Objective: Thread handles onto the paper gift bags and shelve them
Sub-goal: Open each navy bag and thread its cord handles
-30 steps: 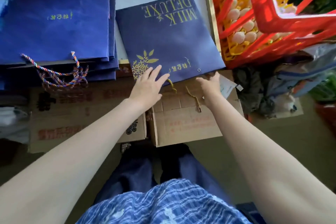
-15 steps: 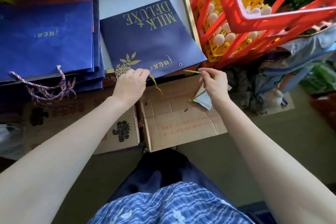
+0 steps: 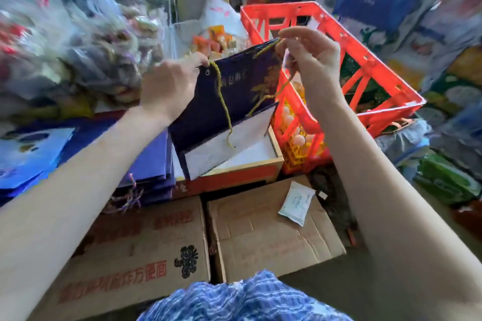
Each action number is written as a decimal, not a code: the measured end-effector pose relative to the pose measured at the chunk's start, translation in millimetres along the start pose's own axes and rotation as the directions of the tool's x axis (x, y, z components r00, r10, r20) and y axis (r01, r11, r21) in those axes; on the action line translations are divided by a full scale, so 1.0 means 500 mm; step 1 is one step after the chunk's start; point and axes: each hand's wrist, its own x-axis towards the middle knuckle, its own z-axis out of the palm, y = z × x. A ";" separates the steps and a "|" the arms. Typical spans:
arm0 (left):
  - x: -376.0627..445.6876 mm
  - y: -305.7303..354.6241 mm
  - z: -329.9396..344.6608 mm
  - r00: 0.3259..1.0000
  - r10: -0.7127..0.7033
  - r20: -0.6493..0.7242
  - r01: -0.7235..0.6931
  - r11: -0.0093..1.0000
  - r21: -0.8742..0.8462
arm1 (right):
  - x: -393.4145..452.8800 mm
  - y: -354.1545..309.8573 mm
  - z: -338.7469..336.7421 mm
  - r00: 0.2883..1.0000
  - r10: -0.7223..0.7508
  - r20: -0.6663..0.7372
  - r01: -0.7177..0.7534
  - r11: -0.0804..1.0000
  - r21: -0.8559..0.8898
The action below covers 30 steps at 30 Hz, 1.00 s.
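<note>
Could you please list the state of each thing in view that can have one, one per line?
Navy gift bag: lifted, hanging, bottom flap open.
Gold cord: ends dangling loose in front of the bag.
Left hand: pinches the bag's top corner by the eyelet.
Right hand: pinches the cord above the bag.
Red crate: open-topped; eggs show through its near side.
Cardboard boxes: flaps closed.
White packet: lying flat on a box.

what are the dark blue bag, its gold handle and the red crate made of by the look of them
Dark blue bag: looks like stiff matte paper or card, holding flat creases, white inside, with a metal-looking eyelet.
Gold handle: apparently twisted cord with a slight sheen; it hangs limp and kinks.
Red crate: likely moulded plastic, glossy, with open lattice walls.
</note>
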 end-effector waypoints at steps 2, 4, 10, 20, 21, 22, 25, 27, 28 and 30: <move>0.048 0.011 -0.069 1.000 -0.010 0.013 0.011 0.999 -0.035 | 0.033 -0.036 0.014 0.994 -0.105 0.001 0.104 0.987 -0.121; 0.084 0.019 -0.129 0.998 0.017 0.064 -0.009 0.992 -0.125 | 0.050 -0.059 0.028 0.985 -0.161 0.064 0.173 0.922 -0.346; 0.046 0.014 -0.096 0.929 0.068 0.363 0.077 0.926 -0.370 | -0.027 0.008 0.032 0.915 -0.005 0.403 0.310 0.648 -0.696; -0.212 0.048 0.187 0.820 0.092 0.564 0.091 0.953 -0.288 | -0.282 0.226 -0.056 0.673 0.607 0.424 0.197 0.406 -0.893; -0.218 0.041 0.196 0.831 0.087 0.549 0.092 0.953 -0.290 | -0.292 0.233 -0.059 0.670 0.611 0.422 0.187 0.410 -0.892; -0.221 0.031 0.204 0.837 0.075 0.542 0.110 0.947 -0.301 | -0.297 0.238 -0.060 0.677 0.605 0.420 0.186 0.412 -0.892; -0.240 0.005 0.221 0.836 0.046 0.546 0.169 0.926 -0.337 | -0.302 0.251 -0.046 0.698 0.574 0.429 0.222 0.396 -0.891; -0.255 -0.008 0.227 0.858 0.069 0.509 0.152 0.912 -0.380 | -0.303 0.261 -0.036 0.691 0.567 0.449 0.256 0.388 -0.885; -0.262 -0.013 0.231 0.869 0.091 0.487 0.121 0.914 -0.387 | -0.304 0.266 -0.033 0.685 0.573 0.451 0.267 0.379 -0.886; -0.273 -0.019 0.242 0.886 0.130 0.445 0.049 0.928 -0.369 | -0.307 0.273 -0.031 0.685 0.574 0.449 0.274 0.369 -0.888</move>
